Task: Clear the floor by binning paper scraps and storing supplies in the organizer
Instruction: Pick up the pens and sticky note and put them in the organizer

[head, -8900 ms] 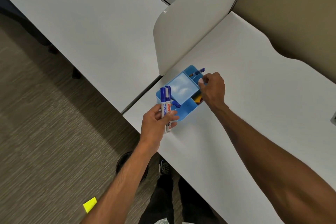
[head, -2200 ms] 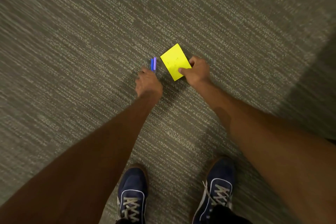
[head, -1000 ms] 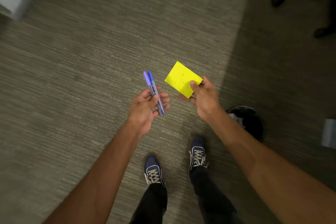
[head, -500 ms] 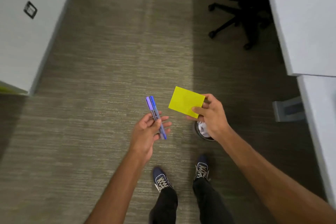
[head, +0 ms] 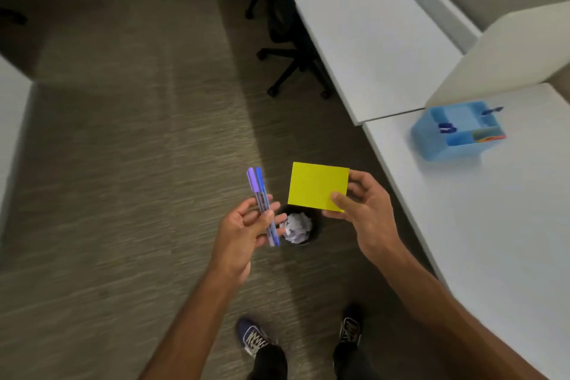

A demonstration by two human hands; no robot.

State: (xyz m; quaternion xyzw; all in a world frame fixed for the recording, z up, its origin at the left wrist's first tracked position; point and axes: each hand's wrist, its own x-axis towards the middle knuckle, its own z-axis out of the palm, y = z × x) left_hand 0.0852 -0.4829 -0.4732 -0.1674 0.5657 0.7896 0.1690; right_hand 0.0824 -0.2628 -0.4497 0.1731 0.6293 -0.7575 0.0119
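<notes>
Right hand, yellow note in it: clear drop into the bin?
Probably yes. The right hand holds the yellow note roughly above the open bin; nothing sits between them.

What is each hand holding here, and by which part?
The left hand holds two pens by their lower barrels, capped ends up. The right hand pinches a yellow sticky note pad at its lower right corner.
</notes>
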